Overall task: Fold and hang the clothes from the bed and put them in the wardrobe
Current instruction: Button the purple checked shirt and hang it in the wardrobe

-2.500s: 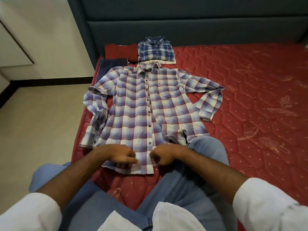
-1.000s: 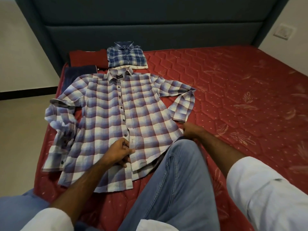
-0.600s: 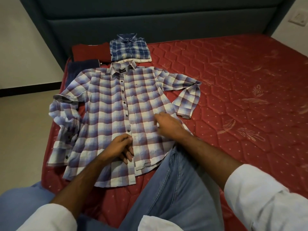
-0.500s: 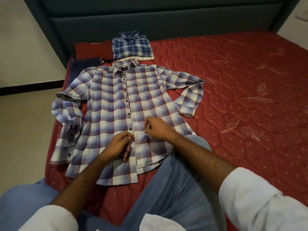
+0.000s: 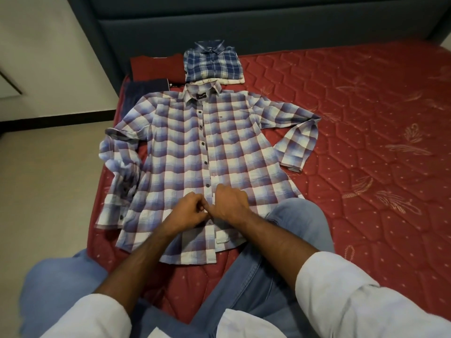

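Checked shirt (image 5: 195,152): lay face up and spread flat on the red mattress (image 5: 366,167), collar toward the headboard (image 5: 244,23), hem toward the person; this layout probably served buttoning before folding.
Left hand (image 5: 192,211): rested on the placket low on the shirt, fingers curled and pinching the fabric edge at the button line, apparently to bring a button to its hole.
Right hand (image 5: 230,203): lay just beside the left hand, knuckles up, fingers curled down onto the opposite edge of the placket; it seemed to grip that edge, though the fingertips were hidden under the hand.
Placket: dark buttons ran down the centre from collar to hands; below the hands the two front panels sat slightly offset, which suggested the lowest buttons were not yet fastened.
Sleeves: the sleeve on the person's left was bunched and doubled back at the mattress edge; the sleeve on the right was bent at the elbow, cuff pointing toward the person, flat on the mattress.
Fabric: blue, white and maroon check, thin woven cloth with light creases; it would likely shift easily under the hands.
Folded stack: a blue plaid shirt (image 5: 212,63) lay folded near the headboard, just beyond the collar, beside a maroon garment (image 5: 156,67) and a navy garment (image 5: 144,87), judged finished pieces awaiting the wardrobe.
Knee (image 5: 300,220): one denim-clad leg rested on the mattress, touching the shirt's lower right hem.
Progress: folding of this shirt had not begun.
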`<state>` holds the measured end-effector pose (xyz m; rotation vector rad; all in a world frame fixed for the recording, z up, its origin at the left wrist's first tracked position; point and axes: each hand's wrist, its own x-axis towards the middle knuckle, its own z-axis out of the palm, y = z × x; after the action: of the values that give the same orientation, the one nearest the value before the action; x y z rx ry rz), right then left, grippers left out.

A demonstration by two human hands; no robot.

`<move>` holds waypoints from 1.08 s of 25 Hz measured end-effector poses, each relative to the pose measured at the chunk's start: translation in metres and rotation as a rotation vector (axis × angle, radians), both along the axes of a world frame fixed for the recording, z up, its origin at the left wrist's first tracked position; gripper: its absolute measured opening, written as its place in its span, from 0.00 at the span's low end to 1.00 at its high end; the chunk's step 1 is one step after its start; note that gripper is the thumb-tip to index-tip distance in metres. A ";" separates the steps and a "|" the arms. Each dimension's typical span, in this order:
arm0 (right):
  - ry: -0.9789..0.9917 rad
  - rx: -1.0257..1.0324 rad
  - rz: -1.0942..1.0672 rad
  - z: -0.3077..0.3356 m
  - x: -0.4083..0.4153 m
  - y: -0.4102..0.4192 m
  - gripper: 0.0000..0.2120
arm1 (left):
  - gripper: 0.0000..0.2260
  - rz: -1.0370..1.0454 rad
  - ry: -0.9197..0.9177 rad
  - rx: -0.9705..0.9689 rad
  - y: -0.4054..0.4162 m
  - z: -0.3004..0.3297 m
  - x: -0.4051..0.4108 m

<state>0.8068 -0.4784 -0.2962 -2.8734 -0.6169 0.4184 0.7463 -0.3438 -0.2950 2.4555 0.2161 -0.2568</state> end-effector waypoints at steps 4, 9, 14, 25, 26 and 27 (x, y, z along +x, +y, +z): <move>0.049 0.019 0.006 0.002 0.005 -0.001 0.26 | 0.08 0.010 0.024 -0.009 0.000 -0.004 0.000; 0.050 0.051 -0.064 0.011 0.003 -0.003 0.11 | 0.04 0.166 0.096 -0.179 -0.002 0.002 0.005; 0.368 0.304 -0.208 0.026 0.017 -0.021 0.09 | 0.02 0.317 0.134 -0.428 -0.003 0.007 0.005; 0.332 0.427 -0.207 0.010 0.005 -0.022 0.06 | 0.06 0.468 0.114 -0.726 -0.007 -0.008 0.003; 0.319 0.434 -0.207 0.007 0.005 -0.022 0.06 | 0.06 0.471 0.114 -0.739 -0.006 -0.009 0.002; 0.305 0.435 -0.207 0.006 0.005 -0.022 0.06 | 0.05 0.475 0.114 -0.753 -0.006 -0.008 0.002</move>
<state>0.8116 -0.4999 -0.2899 -2.3662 -0.3064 0.5909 0.7486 -0.3493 -0.3032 1.5911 0.6165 -0.2162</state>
